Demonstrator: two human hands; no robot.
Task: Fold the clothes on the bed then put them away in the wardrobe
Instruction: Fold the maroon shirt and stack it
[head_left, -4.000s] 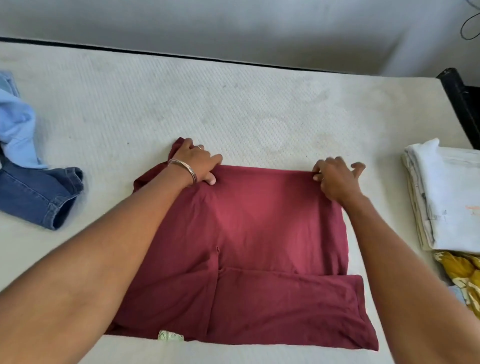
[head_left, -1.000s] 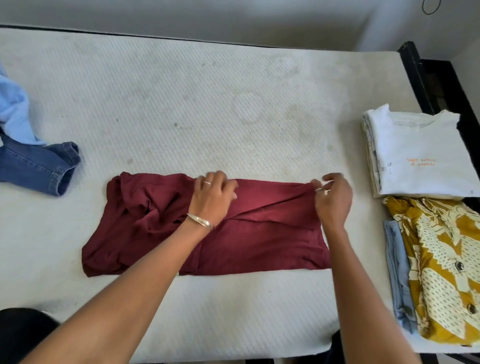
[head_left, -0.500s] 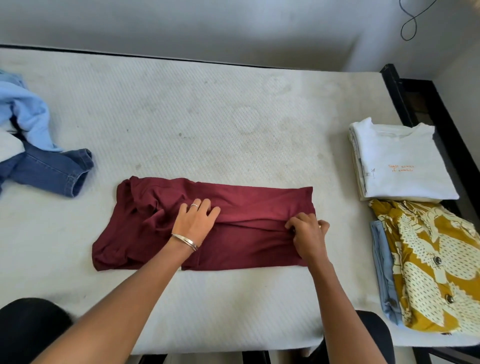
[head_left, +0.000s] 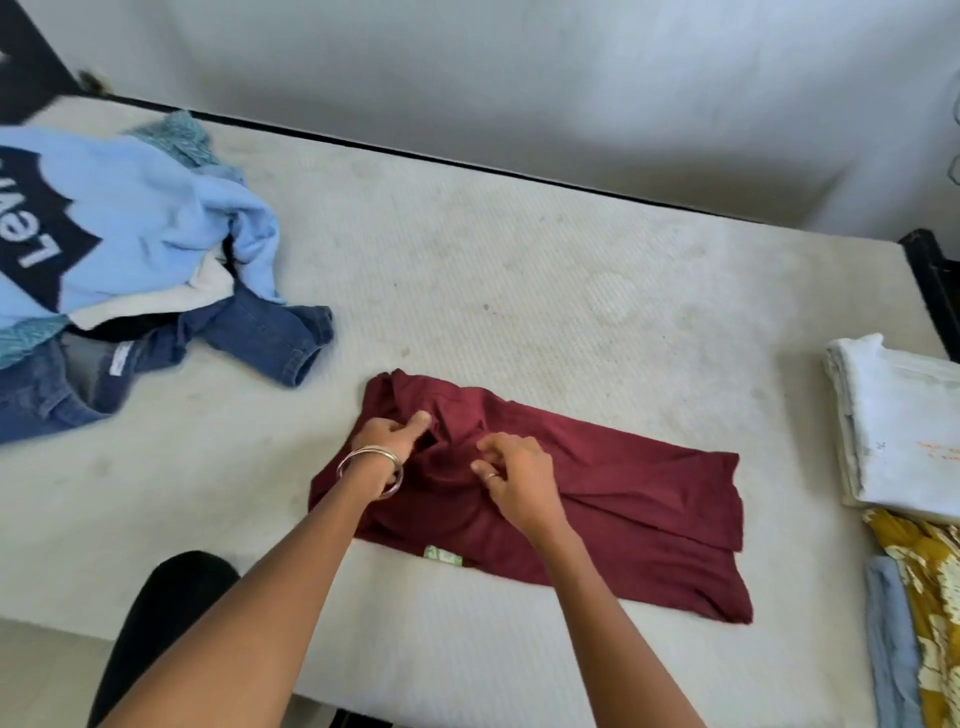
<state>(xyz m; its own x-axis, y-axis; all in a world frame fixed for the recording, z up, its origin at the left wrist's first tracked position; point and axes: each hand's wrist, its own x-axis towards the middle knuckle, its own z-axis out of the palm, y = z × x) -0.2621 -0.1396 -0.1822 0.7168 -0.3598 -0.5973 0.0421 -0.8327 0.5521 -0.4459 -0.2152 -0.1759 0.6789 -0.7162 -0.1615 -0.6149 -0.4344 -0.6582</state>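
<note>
Maroon shirt (head_left: 597, 499) on bed (head_left: 519, 291) — left hand (head_left: 387, 434) & right hand (head_left: 511, 470) both pinching it.

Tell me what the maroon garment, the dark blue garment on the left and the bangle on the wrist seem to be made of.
Maroon garment: probably thin knit jersey, matte; it drapes in soft creases.
Dark blue garment: looks like denim, with a stitched hem and faded edges.
Bangle on the left hand: apparently metal, silvery and shiny; which metal cannot be told.
</note>
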